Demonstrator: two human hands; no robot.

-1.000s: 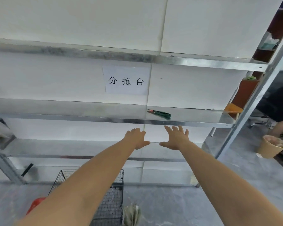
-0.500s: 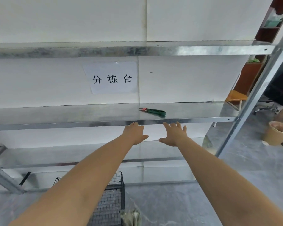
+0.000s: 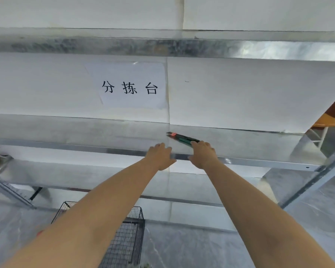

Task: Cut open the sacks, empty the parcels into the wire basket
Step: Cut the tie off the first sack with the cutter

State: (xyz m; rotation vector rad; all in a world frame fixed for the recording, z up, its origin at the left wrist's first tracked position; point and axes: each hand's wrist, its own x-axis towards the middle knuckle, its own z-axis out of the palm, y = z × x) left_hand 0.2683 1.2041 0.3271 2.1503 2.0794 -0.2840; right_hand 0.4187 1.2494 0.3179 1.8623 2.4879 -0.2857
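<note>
A green and black utility knife (image 3: 179, 137) lies on the middle metal shelf (image 3: 85, 148), its blade end pointing left. My right hand (image 3: 203, 154) reaches over the shelf's front edge, and its fingertips cover the knife's near end; no closed grip shows. My left hand (image 3: 160, 156) lies flat on the shelf edge just left of it, holding nothing. The black wire basket (image 3: 132, 235) stands on the floor below, partly hidden behind my left forearm. A scrap of pale sack material (image 3: 144, 265) peeks in at the bottom edge.
A paper sign (image 3: 130, 87) is taped to the white back wall. Another metal shelf (image 3: 162, 46) runs overhead, and a lower one sits beneath my hands. A slanted shelf post (image 3: 317, 182) rises at the right, with an orange stool (image 3: 326, 122) beyond it.
Both hands rose from below the middle shelf to its front edge. My right fingertips now reach the knife. The view has moved closer to the shelf.
</note>
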